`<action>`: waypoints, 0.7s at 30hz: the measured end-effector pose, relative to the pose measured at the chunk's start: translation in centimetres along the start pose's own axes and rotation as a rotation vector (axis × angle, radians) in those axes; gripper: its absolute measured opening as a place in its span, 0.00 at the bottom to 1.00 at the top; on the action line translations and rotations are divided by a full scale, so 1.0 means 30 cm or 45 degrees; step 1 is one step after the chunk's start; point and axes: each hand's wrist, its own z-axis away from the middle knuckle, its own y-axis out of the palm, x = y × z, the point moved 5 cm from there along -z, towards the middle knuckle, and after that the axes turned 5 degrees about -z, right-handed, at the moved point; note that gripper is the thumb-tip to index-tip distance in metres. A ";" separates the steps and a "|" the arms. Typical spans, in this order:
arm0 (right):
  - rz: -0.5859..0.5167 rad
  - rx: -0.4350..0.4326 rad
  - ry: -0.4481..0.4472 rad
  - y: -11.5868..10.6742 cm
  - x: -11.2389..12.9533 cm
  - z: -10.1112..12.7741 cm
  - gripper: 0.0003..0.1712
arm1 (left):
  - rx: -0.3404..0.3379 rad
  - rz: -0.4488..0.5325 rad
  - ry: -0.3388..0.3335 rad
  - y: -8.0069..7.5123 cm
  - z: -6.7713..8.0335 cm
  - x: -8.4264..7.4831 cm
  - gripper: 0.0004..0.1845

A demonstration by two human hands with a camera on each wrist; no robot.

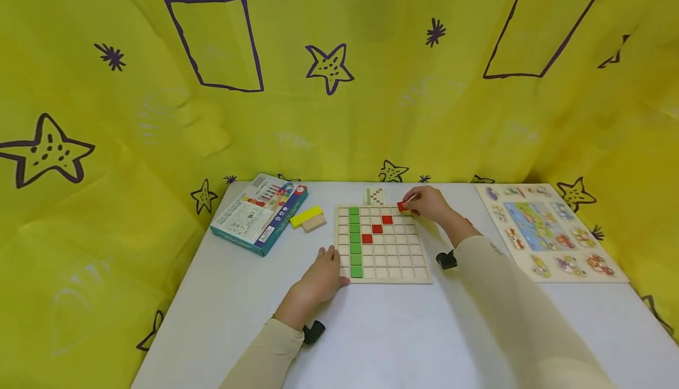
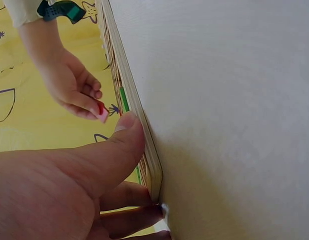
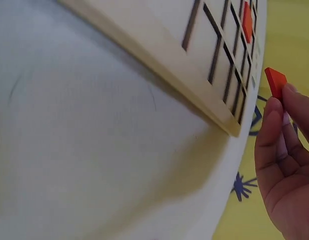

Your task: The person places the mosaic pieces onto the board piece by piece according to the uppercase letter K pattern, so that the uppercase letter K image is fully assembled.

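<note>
Pinching red tile (image 1: 402,205) in right hand (image 1: 428,203) fingers, hovering over grid board (image 1: 381,280) at its 1 o'clock corner. Bracing board's 8 o'clock edge with left hand (image 1: 322,276), fingers relaxed and flat on table (image 1: 403,336). Best lowering tile flat, square to its cell, extending red diagonal (image 1: 377,228).

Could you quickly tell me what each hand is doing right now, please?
Left hand: open, fingers resting against the grid board.
Right hand: pinching a red tile over the board.
</note>
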 end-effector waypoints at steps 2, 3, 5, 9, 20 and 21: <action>0.003 0.002 0.011 0.016 -0.009 -0.006 0.11 | 0.003 -0.003 -0.001 0.005 -0.002 -0.004 0.41; 0.001 0.005 0.018 0.024 -0.013 -0.008 0.11 | 0.003 -0.010 0.001 0.007 -0.003 -0.006 0.41; 0.023 0.004 0.028 0.038 -0.021 -0.012 0.10 | 0.003 -0.015 0.001 0.009 -0.004 -0.010 0.41; 0.119 -0.015 0.019 0.055 -0.024 -0.017 0.10 | -0.001 -0.015 0.001 0.008 -0.005 -0.014 0.41; 0.215 -0.009 0.012 0.082 -0.021 -0.045 0.09 | 0.004 -0.012 -0.026 -0.006 0.002 -0.005 0.41; 0.214 -0.007 0.011 0.086 -0.020 -0.047 0.08 | 0.001 -0.014 -0.025 -0.007 0.003 -0.004 0.41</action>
